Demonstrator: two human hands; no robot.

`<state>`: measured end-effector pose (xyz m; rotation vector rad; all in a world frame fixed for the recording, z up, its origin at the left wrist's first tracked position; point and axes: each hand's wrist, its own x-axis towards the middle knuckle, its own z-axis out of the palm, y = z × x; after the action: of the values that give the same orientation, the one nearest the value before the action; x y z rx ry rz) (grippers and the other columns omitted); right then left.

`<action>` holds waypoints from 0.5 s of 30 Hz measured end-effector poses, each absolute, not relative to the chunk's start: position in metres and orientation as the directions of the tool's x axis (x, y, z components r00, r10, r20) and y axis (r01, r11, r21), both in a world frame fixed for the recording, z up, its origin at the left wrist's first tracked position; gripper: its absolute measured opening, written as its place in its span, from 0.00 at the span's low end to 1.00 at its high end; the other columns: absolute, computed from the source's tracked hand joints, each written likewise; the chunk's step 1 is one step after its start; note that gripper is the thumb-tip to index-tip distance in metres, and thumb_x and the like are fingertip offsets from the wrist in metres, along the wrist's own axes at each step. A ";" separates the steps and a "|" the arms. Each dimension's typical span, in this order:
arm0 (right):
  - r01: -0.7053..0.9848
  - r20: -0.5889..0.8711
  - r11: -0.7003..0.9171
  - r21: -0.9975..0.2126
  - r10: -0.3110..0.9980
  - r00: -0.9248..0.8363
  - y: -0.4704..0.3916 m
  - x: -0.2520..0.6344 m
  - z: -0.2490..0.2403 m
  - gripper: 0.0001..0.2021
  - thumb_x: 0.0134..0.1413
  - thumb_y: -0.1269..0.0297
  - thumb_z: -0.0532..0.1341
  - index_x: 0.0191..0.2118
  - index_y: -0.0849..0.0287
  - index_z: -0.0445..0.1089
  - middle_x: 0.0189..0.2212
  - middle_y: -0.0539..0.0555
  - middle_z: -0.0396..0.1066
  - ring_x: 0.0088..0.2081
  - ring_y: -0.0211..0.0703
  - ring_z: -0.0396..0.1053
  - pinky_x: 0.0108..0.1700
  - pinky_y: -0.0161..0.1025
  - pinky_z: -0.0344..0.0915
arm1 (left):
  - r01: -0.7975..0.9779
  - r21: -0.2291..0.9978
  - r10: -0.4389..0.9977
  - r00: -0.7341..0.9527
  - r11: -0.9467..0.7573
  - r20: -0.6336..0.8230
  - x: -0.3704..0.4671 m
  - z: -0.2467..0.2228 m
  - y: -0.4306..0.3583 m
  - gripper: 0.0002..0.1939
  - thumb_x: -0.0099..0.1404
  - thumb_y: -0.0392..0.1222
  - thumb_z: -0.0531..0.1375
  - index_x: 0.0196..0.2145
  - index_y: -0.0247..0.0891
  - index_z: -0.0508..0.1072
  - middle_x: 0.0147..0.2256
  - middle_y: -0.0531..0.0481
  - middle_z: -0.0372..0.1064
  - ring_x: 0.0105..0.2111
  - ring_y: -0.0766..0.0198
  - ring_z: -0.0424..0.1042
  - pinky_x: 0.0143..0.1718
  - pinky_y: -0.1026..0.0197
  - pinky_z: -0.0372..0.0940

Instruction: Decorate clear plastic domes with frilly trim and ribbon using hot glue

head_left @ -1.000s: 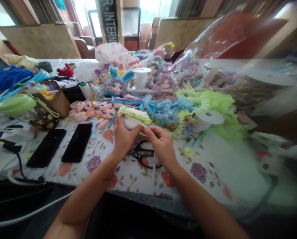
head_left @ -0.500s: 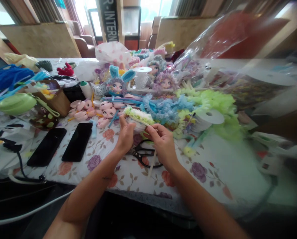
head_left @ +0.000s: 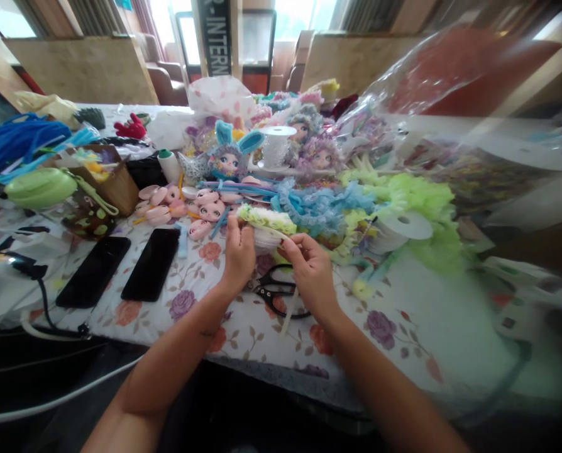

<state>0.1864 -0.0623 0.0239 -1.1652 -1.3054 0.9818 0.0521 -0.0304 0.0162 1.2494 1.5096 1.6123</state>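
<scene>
Rounded white piece (head_left: 266, 239), yellow-green frill (head_left: 268, 219) uppermost

One left hand (head_left: 241, 255) and one right hand (head_left: 315, 274) are seen, with one frilled piece (head_left: 268, 220) and one white strip (head_left: 289, 311). Two black phones (head_left: 151, 264) are counted at near left, one pair of scissors (head_left: 265, 292) at near middle, two white spools (head_left: 278, 151), one thread cone (head_left: 169, 168), one cardboard box (head_left: 125, 189) and one green pouch (head_left: 40, 188). The overlapping pink faces (head_left: 211, 211) cannot be counted surely.

Tablecloth (head_left: 168, 330): white, patterned with orange and purple flowers. Held piece (head_left: 268, 220): white and lime green. Scissors (head_left: 264, 292) toward the near edge: black. Ruffled strip (head_left: 337, 204): light blue.
</scene>
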 end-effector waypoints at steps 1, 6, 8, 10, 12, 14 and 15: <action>0.124 0.207 0.198 -0.972 0.976 0.061 -0.062 0.186 0.026 0.13 0.60 0.52 0.59 0.31 0.56 0.66 0.25 0.47 0.64 0.30 0.39 0.64 0.37 0.37 0.63 | 0.150 0.976 0.899 -0.387 -0.157 0.204 0.053 0.017 -0.031 0.03 0.65 0.39 0.51 0.37 0.42 0.62 0.40 0.48 0.67 0.47 0.54 0.66 0.54 0.51 0.59; 0.249 0.264 0.240 -0.938 0.962 0.067 -0.061 0.182 0.032 0.13 0.62 0.54 0.57 0.30 0.56 0.65 0.24 0.46 0.61 0.27 0.37 0.59 0.31 0.35 0.55 | 0.036 0.996 0.920 -0.383 -0.079 0.087 0.057 0.019 -0.033 0.04 0.63 0.39 0.52 0.37 0.42 0.62 0.38 0.49 0.67 0.44 0.56 0.67 0.50 0.52 0.62; 0.271 0.268 0.242 -0.932 0.961 0.065 -0.061 0.181 0.032 0.13 0.62 0.54 0.57 0.30 0.56 0.64 0.23 0.46 0.60 0.26 0.37 0.57 0.30 0.35 0.53 | -0.006 0.997 0.927 -0.370 -0.071 0.064 0.057 0.018 -0.033 0.05 0.62 0.39 0.52 0.38 0.42 0.62 0.39 0.49 0.68 0.42 0.57 0.67 0.48 0.53 0.63; 0.272 0.270 0.243 -0.931 0.961 0.063 -0.061 0.180 0.033 0.13 0.62 0.55 0.56 0.30 0.56 0.64 0.23 0.46 0.60 0.26 0.37 0.57 0.30 0.35 0.53 | -0.018 0.998 0.929 -0.367 -0.067 0.056 0.057 0.018 -0.033 0.05 0.63 0.38 0.52 0.38 0.42 0.63 0.39 0.49 0.68 0.42 0.58 0.67 0.48 0.54 0.63; 0.265 0.271 0.247 -0.932 0.961 0.056 -0.062 0.179 0.034 0.12 0.62 0.55 0.56 0.29 0.56 0.64 0.23 0.45 0.59 0.26 0.36 0.56 0.30 0.35 0.53 | 0.001 0.998 0.924 -0.379 -0.061 0.057 0.056 0.019 -0.033 0.03 0.65 0.39 0.51 0.37 0.41 0.63 0.39 0.50 0.68 0.43 0.58 0.67 0.49 0.55 0.62; 0.271 0.275 0.254 -0.928 0.960 0.043 -0.062 0.179 0.034 0.12 0.61 0.57 0.57 0.29 0.56 0.64 0.23 0.45 0.59 0.26 0.36 0.56 0.31 0.35 0.53 | 0.021 0.998 0.920 -0.387 -0.053 0.057 0.055 0.019 -0.033 0.03 0.67 0.39 0.50 0.37 0.41 0.63 0.39 0.50 0.67 0.44 0.59 0.67 0.50 0.56 0.60; 0.271 0.277 0.257 -0.928 0.960 0.037 -0.062 0.179 0.034 0.12 0.61 0.57 0.57 0.29 0.56 0.64 0.23 0.45 0.59 0.26 0.36 0.56 0.31 0.35 0.53 | 0.022 0.998 0.919 -0.389 -0.055 0.059 0.055 0.019 -0.032 0.03 0.67 0.39 0.50 0.37 0.42 0.62 0.39 0.50 0.67 0.44 0.59 0.66 0.50 0.56 0.60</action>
<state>0.1794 -0.0624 0.0341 -1.2215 -1.4594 0.8125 0.0551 -0.0324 0.0193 1.0440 1.4788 1.5400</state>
